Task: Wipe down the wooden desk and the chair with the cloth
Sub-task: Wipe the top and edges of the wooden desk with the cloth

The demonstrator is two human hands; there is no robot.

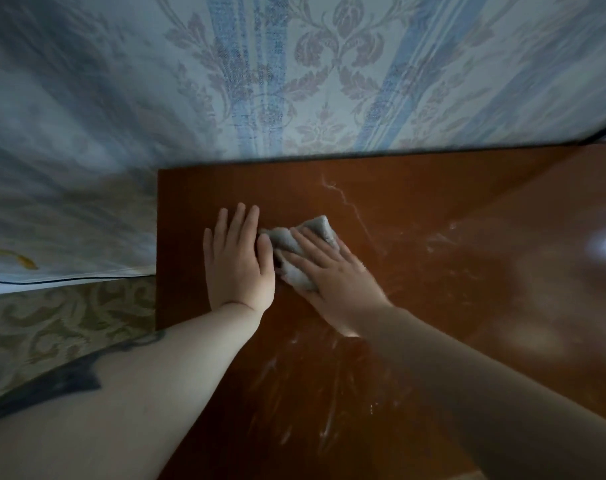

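Note:
The reddish-brown wooden desk (416,341) fills the right and lower part of the view, with pale wet streaks on it. A small grey cloth (313,228) lies bunched near the desk's left end. My right hand (336,282) presses flat on the cloth with straight fingers. My left hand (237,261) lies flat on the desk just left of the cloth, its thumb touching the cloth's edge. No chair is in view.
A wall with blue-striped floral wallpaper (312,81) runs along the desk's far edge. Left of the desk hangs pale fabric (62,202) above a patterned floor (59,327). The desk's left edge is close to my left hand.

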